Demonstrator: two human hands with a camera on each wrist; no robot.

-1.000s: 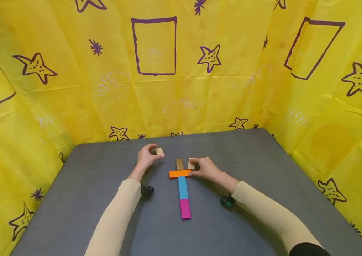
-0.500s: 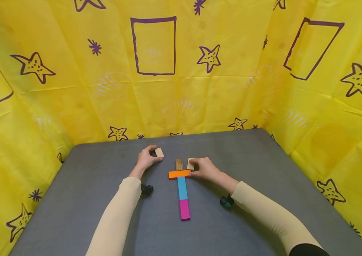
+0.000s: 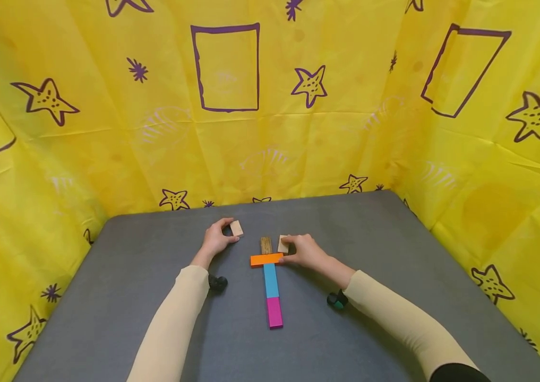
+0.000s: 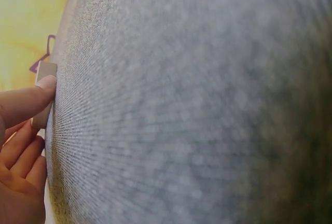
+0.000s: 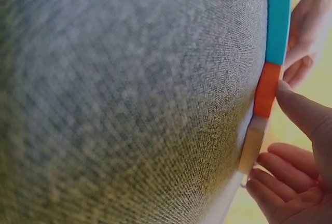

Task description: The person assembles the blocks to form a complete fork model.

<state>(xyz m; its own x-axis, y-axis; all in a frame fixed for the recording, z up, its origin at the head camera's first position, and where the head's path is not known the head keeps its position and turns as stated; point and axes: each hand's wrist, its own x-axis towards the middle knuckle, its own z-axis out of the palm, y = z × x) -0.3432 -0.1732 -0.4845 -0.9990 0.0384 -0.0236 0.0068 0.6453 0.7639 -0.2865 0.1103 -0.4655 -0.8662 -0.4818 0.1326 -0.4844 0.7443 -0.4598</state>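
Observation:
On the grey table, a magenta block, a blue block and a brown wooden block form a line, crossed by an orange block between blue and brown. My left hand pinches a pale wooden block left of and beyond the brown one; its thumb lies on the block in the left wrist view. Beside the brown block, my right hand holds another pale wooden block. In the right wrist view its thumb touches the orange block, fingers at the pale block.
Yellow cloth with purple star drawings hangs behind and along both sides of the grey table. Dark wrist devices sit under both forearms.
The left hand and its pale block have shifted very slightly left. The right hand's hold looks the same. The whole head view has drifted a little.

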